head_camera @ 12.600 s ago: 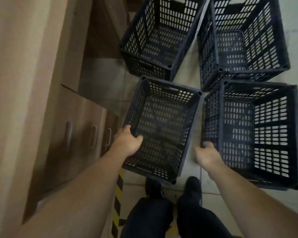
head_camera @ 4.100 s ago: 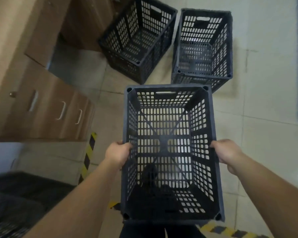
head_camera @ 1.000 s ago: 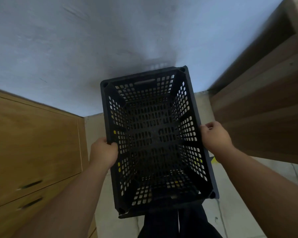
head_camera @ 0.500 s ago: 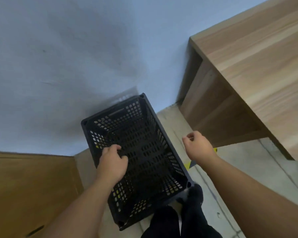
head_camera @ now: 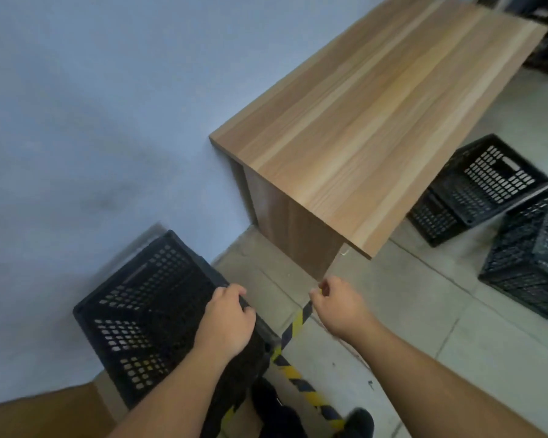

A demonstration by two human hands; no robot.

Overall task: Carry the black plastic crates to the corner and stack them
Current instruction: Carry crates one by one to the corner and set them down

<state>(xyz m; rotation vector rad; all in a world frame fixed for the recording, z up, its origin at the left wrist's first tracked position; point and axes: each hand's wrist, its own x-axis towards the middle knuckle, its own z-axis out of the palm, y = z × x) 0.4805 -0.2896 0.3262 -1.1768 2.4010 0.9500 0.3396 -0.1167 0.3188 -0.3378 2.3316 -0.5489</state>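
Your left hand (head_camera: 227,320) gripped the right rim of the black perforated plastic crate (head_camera: 140,314) at seven o'clock, in the wall corner. Your right hand (head_camera: 337,303) hung loosely curled, holding nothing.

The left hand (head_camera: 227,317) grips the rim of the black crate (head_camera: 146,314) standing against the wall, while the right hand (head_camera: 339,306) hangs free.

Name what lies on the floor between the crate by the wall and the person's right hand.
In the head view, tiled floor crossed by yellow-and-black hazard tape lies between the crate and the right hand.
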